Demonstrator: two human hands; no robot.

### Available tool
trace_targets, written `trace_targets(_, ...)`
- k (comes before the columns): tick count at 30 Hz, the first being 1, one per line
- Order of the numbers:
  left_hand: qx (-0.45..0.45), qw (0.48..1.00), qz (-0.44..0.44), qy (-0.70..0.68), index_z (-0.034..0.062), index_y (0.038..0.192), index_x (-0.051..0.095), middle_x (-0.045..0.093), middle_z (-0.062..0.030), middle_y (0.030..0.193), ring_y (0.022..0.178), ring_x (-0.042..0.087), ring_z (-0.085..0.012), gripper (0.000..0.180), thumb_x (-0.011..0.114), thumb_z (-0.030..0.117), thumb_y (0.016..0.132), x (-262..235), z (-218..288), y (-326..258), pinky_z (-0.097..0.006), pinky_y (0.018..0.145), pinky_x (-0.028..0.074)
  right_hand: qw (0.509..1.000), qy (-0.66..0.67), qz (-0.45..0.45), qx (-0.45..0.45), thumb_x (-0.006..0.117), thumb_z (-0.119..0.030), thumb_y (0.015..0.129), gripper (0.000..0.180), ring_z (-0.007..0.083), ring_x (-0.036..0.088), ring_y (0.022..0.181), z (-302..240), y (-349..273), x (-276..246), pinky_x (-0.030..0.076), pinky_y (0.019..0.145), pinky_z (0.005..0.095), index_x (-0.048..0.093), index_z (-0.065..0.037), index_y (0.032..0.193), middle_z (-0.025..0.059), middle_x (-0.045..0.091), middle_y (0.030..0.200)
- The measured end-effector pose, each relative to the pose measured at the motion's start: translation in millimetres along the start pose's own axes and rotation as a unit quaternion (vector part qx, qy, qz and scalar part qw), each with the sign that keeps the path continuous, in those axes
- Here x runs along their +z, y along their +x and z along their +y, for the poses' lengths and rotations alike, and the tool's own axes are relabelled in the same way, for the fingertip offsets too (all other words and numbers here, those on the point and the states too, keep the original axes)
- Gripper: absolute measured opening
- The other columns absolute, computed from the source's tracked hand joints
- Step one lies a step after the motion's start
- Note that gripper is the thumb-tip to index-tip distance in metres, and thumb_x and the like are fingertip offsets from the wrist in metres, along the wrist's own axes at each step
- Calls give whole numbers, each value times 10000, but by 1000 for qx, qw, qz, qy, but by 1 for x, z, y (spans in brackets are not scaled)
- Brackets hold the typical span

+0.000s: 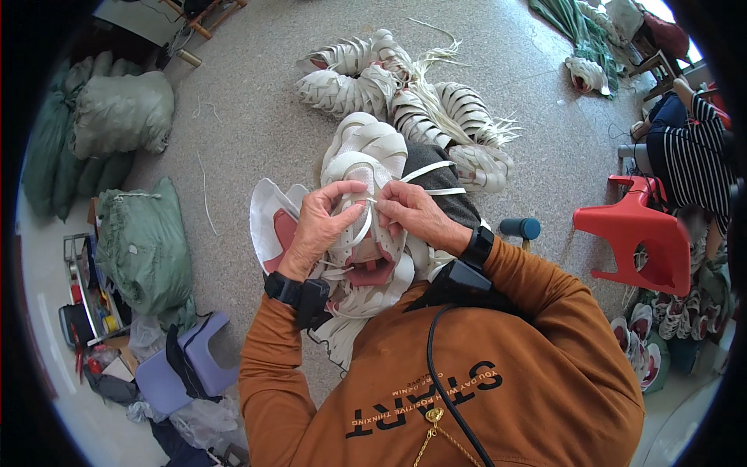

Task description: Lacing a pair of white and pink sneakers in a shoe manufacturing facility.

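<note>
A white shoe upper [362,159] with a mesh toe and red lining lies in front of me, over my lap. My left hand [323,222] grips its left side, thumb and forefinger curled at the tongue. My right hand [416,210] pinches a white shoelace [371,200] at the middle of the upper. A loop of lace hangs below the fingertips, and loose lace ends stick out to the right. More white uppers [362,300] are bunched beneath, partly hidden by my hands. Another white piece with red lining [272,222] stands left of my left hand.
Beyond my lap, strings of white uppers [342,89] with long laces lie on the speckled floor. Green sacks [144,253] and a purple stool [187,366] are at left. A red plastic chair [622,226], more shoes and a person in stripes [689,152] are at right.
</note>
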State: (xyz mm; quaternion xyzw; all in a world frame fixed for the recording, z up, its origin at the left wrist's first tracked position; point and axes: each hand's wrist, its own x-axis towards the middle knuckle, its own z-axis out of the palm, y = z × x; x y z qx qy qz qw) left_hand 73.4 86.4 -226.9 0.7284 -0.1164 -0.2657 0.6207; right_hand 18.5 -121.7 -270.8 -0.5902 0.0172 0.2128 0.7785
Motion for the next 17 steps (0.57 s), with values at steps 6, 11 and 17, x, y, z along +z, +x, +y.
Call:
trace_targets(6, -26, 999, 8, -27, -6, 1155, 709, 711, -50, 1080, 997, 653, -118, 260, 721, 38, 899, 3, 0, 2, -259, 885, 530, 1000, -7, -15, 15, 574, -199, 1018, 174, 76, 599, 709, -5, 1, -3, 511, 627, 226, 607, -28, 1016, 13, 644, 830)
trace_targets(11, -45, 998, 6, -42, -3, 1129, 713, 715, -39, 1018, 907, 660, -93, 232, 705, 25, 899, 3, -1, 7, -236, 806, 545, 1000, 4, -8, 11, 569, -187, 1000, 170, 81, 594, 670, -3, 2, -3, 499, 598, 236, 604, -24, 967, 17, 638, 801)
trace_targets(17, -51, 997, -2, -61, 7, 1112, 717, 717, -27, 970, 845, 663, -79, 206, 686, 27, 910, 3, 0, 8, -227, 759, 554, 1000, -11, -16, 15, 566, -180, 998, 164, 84, 595, 667, -6, 4, -5, 503, 600, 234, 612, -25, 974, 19, 641, 803)
